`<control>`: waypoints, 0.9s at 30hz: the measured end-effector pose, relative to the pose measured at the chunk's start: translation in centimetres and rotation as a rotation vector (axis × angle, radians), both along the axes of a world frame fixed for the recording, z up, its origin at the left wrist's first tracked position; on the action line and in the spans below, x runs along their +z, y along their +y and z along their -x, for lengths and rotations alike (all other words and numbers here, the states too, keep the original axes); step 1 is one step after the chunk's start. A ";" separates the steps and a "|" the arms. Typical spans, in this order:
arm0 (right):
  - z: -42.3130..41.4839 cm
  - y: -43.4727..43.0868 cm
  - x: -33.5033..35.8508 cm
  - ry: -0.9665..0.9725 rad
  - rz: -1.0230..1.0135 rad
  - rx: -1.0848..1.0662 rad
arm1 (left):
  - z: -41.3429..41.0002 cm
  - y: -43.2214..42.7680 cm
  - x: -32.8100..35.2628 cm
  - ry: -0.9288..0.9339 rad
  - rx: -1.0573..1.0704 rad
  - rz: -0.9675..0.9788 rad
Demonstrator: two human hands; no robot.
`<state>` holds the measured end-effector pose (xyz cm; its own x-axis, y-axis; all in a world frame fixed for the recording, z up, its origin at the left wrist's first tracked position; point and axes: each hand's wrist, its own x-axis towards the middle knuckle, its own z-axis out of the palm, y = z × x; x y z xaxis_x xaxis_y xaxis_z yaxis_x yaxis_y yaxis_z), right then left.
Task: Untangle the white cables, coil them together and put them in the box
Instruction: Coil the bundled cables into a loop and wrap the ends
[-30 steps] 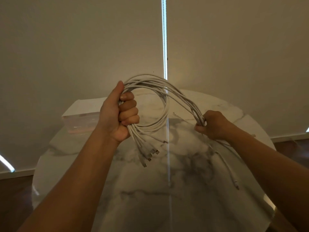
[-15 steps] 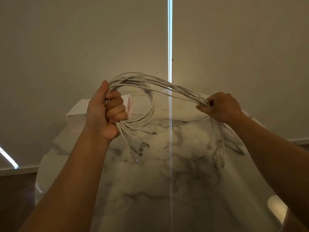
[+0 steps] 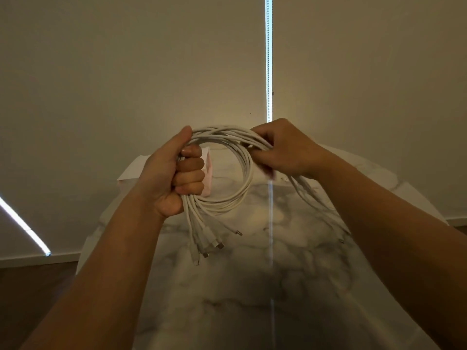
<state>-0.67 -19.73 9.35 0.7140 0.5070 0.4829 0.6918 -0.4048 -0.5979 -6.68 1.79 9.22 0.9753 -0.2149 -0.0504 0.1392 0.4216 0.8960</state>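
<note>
Nearest, at the bottom of the frame, two bare forearms reach up and inward over a marble table (image 3: 252, 299), which fills the lower middle. Just above centre, a bunch of plugs (image 3: 214, 245) dangles below the left hand (image 3: 174, 178). That hand is closed in a full fist round the white cables (image 3: 246, 178), thumb up along the top, holding one side of a round loop in the air above the table. The right hand (image 3: 285, 150), upper centre-right, has its fingers curled over the top of the same loop, pinching the strands where they cross. From under it the loose tails (image 3: 316, 198) trail down to the right towards the table edge; their ends are dim and hard to make out.

Behind the left fist, at centre-left, sits the box (image 3: 134, 170), pale with a pinkish side, mostly hidden; I cannot tell whether it is open. Farthest back is a plain wall with a bright strip of light (image 3: 269, 59) running down it.

The coiling looks to be in hand: one turn is formed, with a good length not yet wound. The next move likely calls for the right hand to slide down the tails and bring another turn up to the left fist, keeping the strands together.
</note>
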 end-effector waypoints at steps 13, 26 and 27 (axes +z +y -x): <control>0.5 -2.3 0.3 -0.316 0.415 -0.208 | -0.6 -0.8 -0.6 0.028 0.027 -0.015; 0.9 -1.6 0.7 -0.729 0.367 -0.455 | 0.0 -1.1 0.9 -0.032 -0.023 0.080; 0.6 -1.5 0.5 -0.715 0.386 -0.445 | 0.0 -1.1 1.0 -0.043 -0.016 0.094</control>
<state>-1.25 -21.23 9.83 0.4787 0.4747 0.7386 0.5774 -0.8039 0.1425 -6.66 0.71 10.27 0.9725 -0.2326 0.0122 0.1093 0.5021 0.8578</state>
